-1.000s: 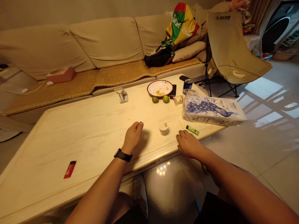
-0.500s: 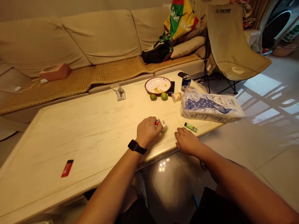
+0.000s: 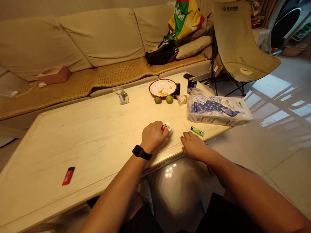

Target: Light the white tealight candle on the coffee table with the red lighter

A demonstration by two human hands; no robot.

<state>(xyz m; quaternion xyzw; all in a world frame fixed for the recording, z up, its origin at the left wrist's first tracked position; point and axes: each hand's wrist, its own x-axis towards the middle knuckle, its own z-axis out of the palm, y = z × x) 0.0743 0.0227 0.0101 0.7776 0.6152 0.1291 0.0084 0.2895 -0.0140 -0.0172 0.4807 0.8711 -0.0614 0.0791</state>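
My left hand (image 3: 153, 136), with a black watch on the wrist, is closed around a red lighter (image 3: 164, 127). A small flame (image 3: 168, 124) shows at the lighter's tip, right at the top of a small pale candle (image 3: 170, 130). Part of the candle is hidden behind my fingers. My right hand (image 3: 194, 145) rests on the table's near edge with its fingers apart and nothing in them. Just beyond it lie a green lighter (image 3: 197, 131) and a thin yellow stick (image 3: 185, 126).
Across the table (image 3: 102, 136) are a red-rimmed plate (image 3: 155, 86) with food scraps, two green limes (image 3: 169, 99), a drink can (image 3: 192, 83) and a wrapped tissue pack (image 3: 218, 110). Another red lighter (image 3: 68, 176) lies at left, a white stand (image 3: 120, 96) farther back.
A flame has appeared at the lighter in my left hand, over the candle's top. Both hands stay nearly in place; the view has shifted slightly.
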